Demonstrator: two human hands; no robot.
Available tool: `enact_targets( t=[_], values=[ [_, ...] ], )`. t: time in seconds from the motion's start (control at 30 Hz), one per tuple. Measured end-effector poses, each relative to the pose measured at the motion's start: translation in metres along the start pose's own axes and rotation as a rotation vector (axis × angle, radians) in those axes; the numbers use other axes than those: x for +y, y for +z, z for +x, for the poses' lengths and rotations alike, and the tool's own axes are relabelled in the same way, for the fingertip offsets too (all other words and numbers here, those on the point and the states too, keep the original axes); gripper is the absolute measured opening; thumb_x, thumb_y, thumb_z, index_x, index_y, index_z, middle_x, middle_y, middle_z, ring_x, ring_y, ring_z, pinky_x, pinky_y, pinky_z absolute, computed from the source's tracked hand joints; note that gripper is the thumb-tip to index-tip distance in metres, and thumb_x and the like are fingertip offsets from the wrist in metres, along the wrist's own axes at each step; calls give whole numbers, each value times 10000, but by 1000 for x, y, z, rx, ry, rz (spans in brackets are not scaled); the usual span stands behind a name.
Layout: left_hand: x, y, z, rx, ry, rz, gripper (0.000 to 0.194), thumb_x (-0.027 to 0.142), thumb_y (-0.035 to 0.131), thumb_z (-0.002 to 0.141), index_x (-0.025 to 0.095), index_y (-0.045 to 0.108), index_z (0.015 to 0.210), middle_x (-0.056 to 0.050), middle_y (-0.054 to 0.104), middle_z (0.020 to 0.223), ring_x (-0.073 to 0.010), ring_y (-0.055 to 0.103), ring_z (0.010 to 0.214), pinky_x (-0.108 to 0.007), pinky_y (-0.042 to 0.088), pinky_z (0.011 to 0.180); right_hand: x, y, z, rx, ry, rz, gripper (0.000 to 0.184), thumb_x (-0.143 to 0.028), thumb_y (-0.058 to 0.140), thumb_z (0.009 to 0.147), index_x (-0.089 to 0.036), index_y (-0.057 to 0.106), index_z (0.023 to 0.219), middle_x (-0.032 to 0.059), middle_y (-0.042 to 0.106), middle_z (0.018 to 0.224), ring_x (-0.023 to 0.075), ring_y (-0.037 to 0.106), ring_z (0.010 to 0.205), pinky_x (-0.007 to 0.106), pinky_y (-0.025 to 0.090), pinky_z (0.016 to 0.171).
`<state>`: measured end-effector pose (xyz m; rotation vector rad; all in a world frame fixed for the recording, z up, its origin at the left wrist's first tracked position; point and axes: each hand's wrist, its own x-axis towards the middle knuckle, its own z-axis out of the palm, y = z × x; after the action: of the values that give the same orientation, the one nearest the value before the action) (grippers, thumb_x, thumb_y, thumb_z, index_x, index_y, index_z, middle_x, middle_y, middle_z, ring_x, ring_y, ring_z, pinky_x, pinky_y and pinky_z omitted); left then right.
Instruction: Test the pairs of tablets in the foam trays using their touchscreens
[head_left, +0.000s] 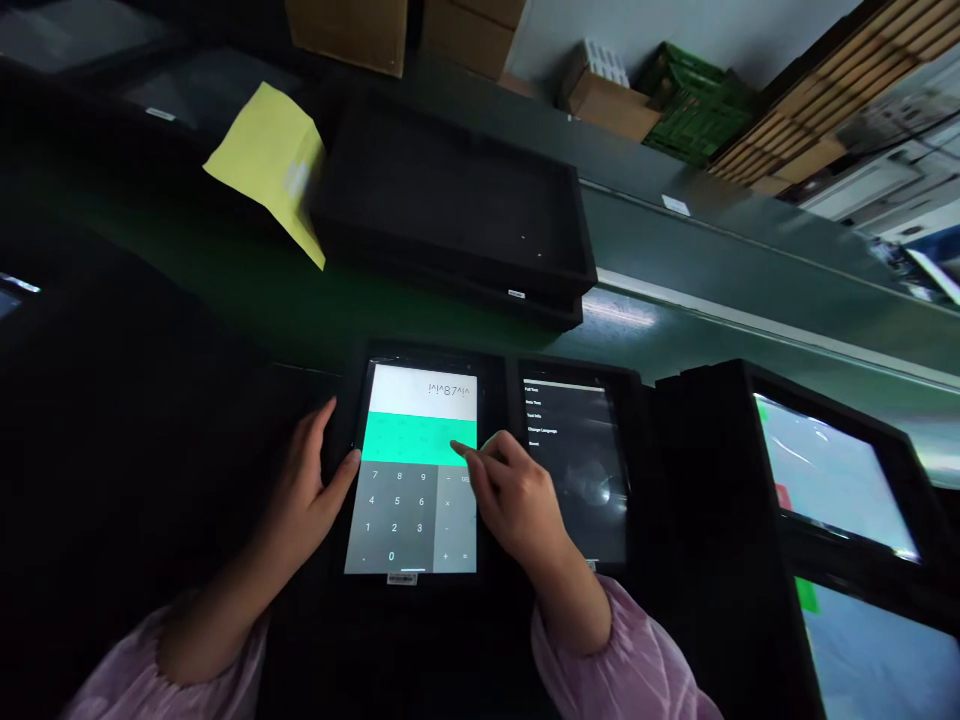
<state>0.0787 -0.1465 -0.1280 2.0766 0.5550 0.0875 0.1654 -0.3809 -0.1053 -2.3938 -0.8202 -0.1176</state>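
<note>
1. Black-cased tablet [405, 505] showing a calculator: between both hands, long axis 12-to-6.
2. Left hand [307, 490]: wide, braced against the tablet's 9 o'clock edge.
3. Right hand [514, 500]: narrow, index finger [469, 453] on the green display band [405, 438], at its 11 o'clock.
4. Second tablet [577, 470]: at 3 o'clock.

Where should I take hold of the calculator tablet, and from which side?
Grip the calculator tablet by its left long edge, from the left, where the left hand rests: it lies flat, and its right edge sits close beside the neighbouring tablet, leaving little finger room.
</note>
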Motion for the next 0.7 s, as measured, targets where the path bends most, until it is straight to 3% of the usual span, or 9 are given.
enact_targets(
  t=[0.13,0.23,0.3,0.37,0.47,0.57,0.7],
  values=[
    [0,-3,3,19,15,22,692,505,511,918,150,408,1503,-160,406,1569,-319,361,1466,-512,371,1175,28,-25,-9,158,139,-115,396,-316,404,1051,-198,781,1075,18,555,764,83,532,600,216,456,555],
    [-1,-5,7,21,28,30,683,505,508,919,162,418,1504,-148,407,1575,-305,353,1473,-509,335,1198,55,-37,-20,262,227,-227,417,-412,419,1036,-210,783,1070,105,605,992,230,596,969,388,539,797],
    [1,-6,12,20,32,8,684,490,534,908,165,426,1500,-140,401,1583,-299,344,1480,-506,297,1218,66,-36,-26,281,252,-281,426,-448,410,1030,-234,764,1132,153,526,1308,359,429,1301,563,471,982],
    [5,-6,19,23,19,-37,684,470,566,890,178,437,1495,-123,387,1598,-297,316,1495,-504,268,1231,72,-31,-28,255,277,-321,420,-446,392,1034,-267,735,1196,132,366,1516,419,222,1453,658,387,1057],
    [13,-2,36,43,-33,-195,669,444,615,859,206,475,1468,-102,418,1587,-303,320,1494,-504,278,1227,73,-25,-28,215,300,-306,418,-427,373,1042,-276,727,1206,111,316,1570,440,135,1495,707,353,1073],
    [18,5,55,67,-30,-311,672,407,642,832,223,485,1459,-109,509,1521,-313,429,1432,-511,328,1201,73,-28,-30,300,264,-248,398,-406,397,1039,-251,737,1175,112,385,1531,405,175,1498,691,321,1121],
    [17,12,75,88,24,-281,712,326,707,776,257,496,1453,-98,555,1475,-313,477,1396,-500,350,1187,72,-38,-35,392,246,-183,395,-413,423,1033,-212,742,1150,139,454,1481,384,256,1474,667,328,1129]
  ],
)
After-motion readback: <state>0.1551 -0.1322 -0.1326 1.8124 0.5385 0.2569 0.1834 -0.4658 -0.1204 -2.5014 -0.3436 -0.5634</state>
